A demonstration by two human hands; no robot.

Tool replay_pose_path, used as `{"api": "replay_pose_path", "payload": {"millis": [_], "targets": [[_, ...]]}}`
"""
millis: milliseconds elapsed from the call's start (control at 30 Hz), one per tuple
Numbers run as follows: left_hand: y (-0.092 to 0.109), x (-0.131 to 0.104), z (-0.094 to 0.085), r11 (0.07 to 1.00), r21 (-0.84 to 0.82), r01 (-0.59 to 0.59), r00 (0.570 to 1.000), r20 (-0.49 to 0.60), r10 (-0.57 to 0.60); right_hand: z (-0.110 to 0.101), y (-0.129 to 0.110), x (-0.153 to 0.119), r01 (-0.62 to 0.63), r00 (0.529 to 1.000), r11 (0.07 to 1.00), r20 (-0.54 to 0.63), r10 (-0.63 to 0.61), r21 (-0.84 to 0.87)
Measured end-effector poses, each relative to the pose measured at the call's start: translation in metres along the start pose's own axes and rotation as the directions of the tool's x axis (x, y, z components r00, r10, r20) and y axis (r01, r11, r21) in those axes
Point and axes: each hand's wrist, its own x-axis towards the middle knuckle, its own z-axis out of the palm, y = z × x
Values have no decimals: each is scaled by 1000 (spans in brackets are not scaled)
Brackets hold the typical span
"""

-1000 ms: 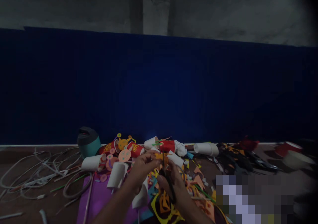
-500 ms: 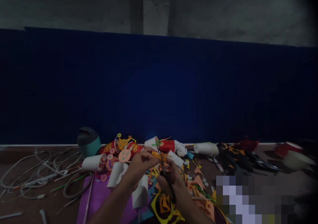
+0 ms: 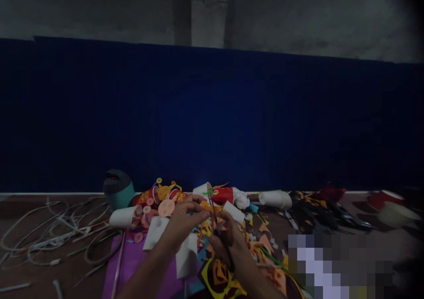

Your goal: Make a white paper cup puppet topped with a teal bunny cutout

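Note:
Black-handled scissors (image 3: pixel 227 254) are in my right hand (image 3: pixel 236 241), its fingers wrapped round the handles. The blades point up and away, slightly apart, beside the fingertips of my left hand (image 3: pixel 188 217). That hand is closed in a pinch on a small piece of orange paper (image 3: pixel 207 207), partly hidden by the fingers and dim. Below my hands, white paper cups (image 3: pixel 186 257) lie on a purple sheet (image 3: pixel 141 268). Yellow and orange paper cutouts (image 3: pixel 217 274) are heaped under the scissors.
A teal container with a dark lid (image 3: pixel 118 191) stands at the back left, near tangled white cables (image 3: pixel 49 232). Red cups (image 3: pixel 223 195) and a round pink paper face (image 3: pixel 166 208) lie behind my hands. A blue panel (image 3: pixel 212 122) rises along the back edge.
The scissor blades have spread a little between the frames. My left hand has shifted only slightly, and the things around stay put.

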Motion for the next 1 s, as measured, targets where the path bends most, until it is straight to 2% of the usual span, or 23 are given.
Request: {"api": "replay_pose_path", "payload": {"millis": [133,233,367,533,700,833,1000], "targets": [[-2,-1,5,998,-50,22,995,-95,-27,1,2,1,8,1000,1000,-16,-8,5],[-4,-1,7,1000,-19,9,991,-133,-12,1,6,2,-6,1000,999,-1,6,35],[-2,-2,5,1000,9,-9,998,-58,10,3,6,0,-24,1000,996,-4,25,82],[0,-1,0,993,-91,78,995,62,-73,4,4,-3,-28,999,996,-41,31,80],[-7,4,-2,981,-162,103,994,52,-96,4,4,-2,-18,999,998,-45,21,66],[-10,8,-5,986,-141,87,996,24,-84,4,3,-1,25,999,997,-25,-23,77],[-9,8,-8,992,-91,85,996,28,-83,5,1,-1,-66,998,993,10,65,97]]}}
